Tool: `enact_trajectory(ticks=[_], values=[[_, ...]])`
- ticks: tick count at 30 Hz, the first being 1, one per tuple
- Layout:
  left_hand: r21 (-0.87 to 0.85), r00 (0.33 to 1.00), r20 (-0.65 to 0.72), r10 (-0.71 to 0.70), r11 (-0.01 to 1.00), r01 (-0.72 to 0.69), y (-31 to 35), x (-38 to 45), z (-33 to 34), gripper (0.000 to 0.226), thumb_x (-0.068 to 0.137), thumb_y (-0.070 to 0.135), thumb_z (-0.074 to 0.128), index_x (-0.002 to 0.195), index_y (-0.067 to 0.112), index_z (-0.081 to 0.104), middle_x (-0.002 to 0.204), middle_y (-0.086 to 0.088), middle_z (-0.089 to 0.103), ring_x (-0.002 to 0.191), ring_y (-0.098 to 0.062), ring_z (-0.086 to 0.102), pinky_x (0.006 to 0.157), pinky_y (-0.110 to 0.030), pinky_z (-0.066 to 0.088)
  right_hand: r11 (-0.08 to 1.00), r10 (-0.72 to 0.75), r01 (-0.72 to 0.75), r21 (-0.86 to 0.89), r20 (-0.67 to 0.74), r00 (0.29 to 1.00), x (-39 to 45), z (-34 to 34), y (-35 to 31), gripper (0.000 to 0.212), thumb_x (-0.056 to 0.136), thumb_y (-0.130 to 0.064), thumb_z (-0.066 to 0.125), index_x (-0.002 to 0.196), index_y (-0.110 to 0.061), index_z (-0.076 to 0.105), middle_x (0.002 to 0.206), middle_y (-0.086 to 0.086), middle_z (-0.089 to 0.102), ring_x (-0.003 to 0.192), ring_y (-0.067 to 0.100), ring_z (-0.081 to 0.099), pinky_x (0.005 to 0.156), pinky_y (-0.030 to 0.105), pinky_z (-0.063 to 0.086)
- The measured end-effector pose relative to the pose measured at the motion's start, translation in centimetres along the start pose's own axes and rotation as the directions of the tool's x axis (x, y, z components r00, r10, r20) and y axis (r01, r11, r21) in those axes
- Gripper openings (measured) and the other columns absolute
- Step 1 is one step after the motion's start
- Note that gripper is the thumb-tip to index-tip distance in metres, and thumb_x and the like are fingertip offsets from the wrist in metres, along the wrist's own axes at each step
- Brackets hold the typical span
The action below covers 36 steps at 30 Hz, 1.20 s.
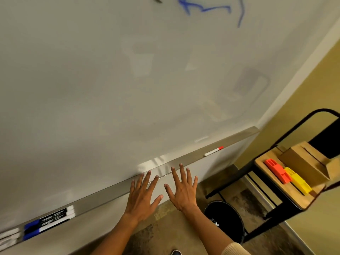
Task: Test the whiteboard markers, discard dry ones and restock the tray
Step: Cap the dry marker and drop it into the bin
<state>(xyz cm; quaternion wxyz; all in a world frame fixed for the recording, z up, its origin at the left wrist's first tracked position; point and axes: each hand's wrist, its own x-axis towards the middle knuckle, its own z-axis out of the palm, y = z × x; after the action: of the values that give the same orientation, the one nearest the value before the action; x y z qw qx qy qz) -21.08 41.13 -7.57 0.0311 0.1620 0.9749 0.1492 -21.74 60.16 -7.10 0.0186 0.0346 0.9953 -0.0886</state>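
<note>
A whiteboard (128,80) fills most of the view, with blue scribbles (211,8) near its top. Its metal tray (103,196) runs along the bottom edge. Blue-capped markers (49,222) lie side by side at the tray's left end. A single red-capped marker (214,151) lies on the tray further right. My left hand (141,196) and my right hand (181,190) are held out flat with fingers spread, palms down, in front of the tray's middle. Both hold nothing.
A black round bin (226,219) stands on the floor below right. A black-framed cart with a wooden shelf (287,192) at the right carries a cardboard box (305,162), an orange block (277,171) and a yellow block (298,182).
</note>
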Motion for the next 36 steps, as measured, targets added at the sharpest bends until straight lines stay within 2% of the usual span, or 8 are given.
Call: enact_trajectory(ticks=[3,7,9,13,17,22,26,36], values=[[0.003,0.999,0.033,0.017,1.0,-0.017,3.1,2.5,0.6,0.08,0.088,0.079,0.023,0.154,0.036,0.009,0.163,-0.005,0.012,0.148,-0.033,0.016,0.113,-0.059,0.025,0.999,0.033,-0.033,-0.004,0.018,0.999,1.6,-1.1,3.6,0.077,0.091,-0.08,0.014,0.157,-0.04,0.013,0.167,0.001,0.004,0.152,0.036,0.008,0.116,0.066,0.0],[-0.008,0.997,0.074,0.023,1.0,-0.022,6.8,5.7,1.2,0.08,0.088,0.079,0.022,0.154,0.037,0.008,0.162,-0.006,0.018,0.146,-0.034,0.021,0.109,-0.062,0.031,0.997,0.076,-0.076,0.013,-0.001,0.997,4.0,-2.3,7.9,0.074,0.093,-0.076,0.016,0.153,-0.035,0.029,0.16,0.006,0.033,0.142,0.039,0.037,0.108,0.068,0.026],[-0.009,0.995,0.096,0.023,1.0,-0.022,8.4,7.3,1.5,0.079,0.089,0.079,0.022,0.154,0.036,0.01,0.161,-0.007,0.022,0.144,-0.034,0.026,0.106,-0.062,0.034,0.993,0.112,-0.113,0.024,0.032,0.993,5.4,-3.1,10.1,0.075,0.093,-0.075,0.013,0.152,-0.033,0.03,0.159,0.007,0.036,0.14,0.04,0.042,0.106,0.069,0.029],[0.0,0.993,0.111,0.034,0.999,-0.034,11.0,9.7,2.4,0.078,0.09,0.077,0.023,0.153,0.033,0.021,0.161,-0.006,0.022,0.144,-0.033,0.026,0.107,-0.061,0.034,0.992,0.118,-0.111,-0.06,0.114,0.987,8.2,-5.1,14.1,0.075,0.095,-0.07,0.021,0.157,-0.036,-0.005,0.168,0.003,-0.004,0.154,0.036,0.0,0.118,0.065,0.002],[-0.002,0.992,0.12,0.035,0.999,-0.035,12.9,11.4,2.9,0.076,0.091,0.076,0.023,0.153,0.032,0.022,0.16,-0.005,0.022,0.144,-0.033,0.025,0.108,-0.057,0.029,0.984,0.133,-0.109,-0.142,0.173,0.976,11.0,-6.4,16.9,0.075,0.103,-0.052,0.037,0.157,-0.031,-0.01,0.168,0.003,-0.007,0.154,0.034,-0.004,0.118,0.064,0.0],[-0.009,0.996,0.086,0.035,0.999,-0.034,13.9,12.4,3.5,0.073,0.088,0.08,0.015,0.15,0.047,-0.004,0.163,0.003,0.002,0.148,-0.025,0.001,0.114,-0.051,0.005,0.969,0.091,-0.036,-0.245,0.215,0.972,13.8,-6.3,18.7,0.078,0.102,-0.034,0.05,0.158,-0.029,-0.004,0.168,0.006,0.001,0.154,0.036,0.0,0.118,0.065,0.003],[-0.024,0.997,0.078,0.022,1.0,-0.02,14.1,13.0,3.2,0.078,0.086,0.081,0.011,0.153,0.041,0.009,0.163,0.005,-0.003,0.149,-0.023,-0.004,0.116,-0.049,0.002,0.958,0.061,0.012,-0.286,0.247,0.967,15.1,-6.1,19.2,0.075,0.098,-0.024,0.059,0.157,-0.028,0.013,0.166,0.007,0.013,0.152,0.037,0.01,0.117,0.066,0.005],[-0.053,0.996,0.082,0.023,0.998,-0.019,14.8,14.2,1.5,0.086,0.074,0.085,-0.008,0.149,0.045,-0.006,0.16,0.009,-0.02,0.148,-0.017,-0.017,0.115,-0.037,-0.012,0.95,0.018,0.053,-0.308,0.224,0.974,16.1,-6.2,18.0,0.059,0.091,-0.019,0.069,0.144,-0.025,0.043,0.15,0.009,0.037,0.144,0.036,0.029,0.118,0.065,0.009]])
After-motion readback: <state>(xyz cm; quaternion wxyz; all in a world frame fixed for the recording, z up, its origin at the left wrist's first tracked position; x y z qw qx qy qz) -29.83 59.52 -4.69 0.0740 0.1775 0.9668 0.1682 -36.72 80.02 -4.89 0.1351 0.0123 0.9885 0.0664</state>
